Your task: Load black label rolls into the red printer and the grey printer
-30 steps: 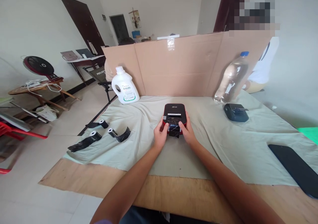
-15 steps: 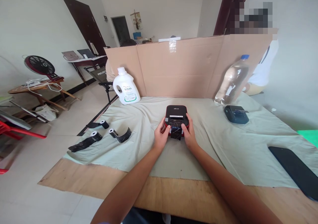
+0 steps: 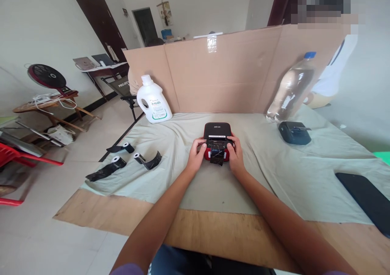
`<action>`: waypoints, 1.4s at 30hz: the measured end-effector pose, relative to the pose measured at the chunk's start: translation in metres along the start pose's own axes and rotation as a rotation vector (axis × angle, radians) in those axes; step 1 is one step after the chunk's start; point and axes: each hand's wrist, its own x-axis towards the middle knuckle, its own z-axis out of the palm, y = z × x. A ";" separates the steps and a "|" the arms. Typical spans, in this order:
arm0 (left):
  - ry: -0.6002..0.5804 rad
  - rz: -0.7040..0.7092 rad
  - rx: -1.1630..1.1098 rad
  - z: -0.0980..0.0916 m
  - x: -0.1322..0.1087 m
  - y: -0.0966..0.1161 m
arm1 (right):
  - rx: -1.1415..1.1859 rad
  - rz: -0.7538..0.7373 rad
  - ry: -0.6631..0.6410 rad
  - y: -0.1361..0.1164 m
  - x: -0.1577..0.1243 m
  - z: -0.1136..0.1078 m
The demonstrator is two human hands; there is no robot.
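A small black-and-red label printer (image 3: 217, 129) rests on the cloth in front of me, with a black marbled strip (image 3: 217, 155) hanging out of its front. My left hand (image 3: 196, 153) grips the printer's left front corner, thumb on the near side and fingers along the side edge. On the opposite corner, my right hand (image 3: 235, 154) holds it the same way. The red front shows between my thumbs. The undersides of both hands are hidden. To the left lie three small rolls of black tape, a back roll (image 3: 128, 147), a front roll (image 3: 118, 162) and a curled one (image 3: 146, 161).
A white detergent jug (image 3: 154, 101) and a large clear bottle (image 3: 291, 90) stand before a cardboard screen (image 3: 222, 76). On the right are a dark device (image 3: 294, 133) and a black phone (image 3: 364, 195). A person sits behind the screen at right.
My thumbs have shifted outward from beside the strip to the printer's front corners, exposing more of its red front. The camera view has tilted slightly; the other table items stay put.
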 end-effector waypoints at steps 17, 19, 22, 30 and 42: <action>0.141 0.185 0.124 0.006 -0.002 -0.002 | -0.086 -0.001 -0.050 0.002 -0.002 0.000; 0.139 0.190 0.122 0.006 -0.002 -0.001 | -0.085 0.009 -0.049 0.003 -0.002 0.000; 0.135 0.182 0.125 0.005 -0.002 0.000 | -0.085 0.029 -0.052 0.005 -0.001 0.001; 0.139 0.196 0.142 0.005 -0.001 -0.002 | -0.288 -0.060 -0.141 -0.016 0.032 -0.016; 0.124 0.201 0.093 0.005 0.002 -0.005 | -1.119 0.263 -1.089 -0.027 0.150 0.046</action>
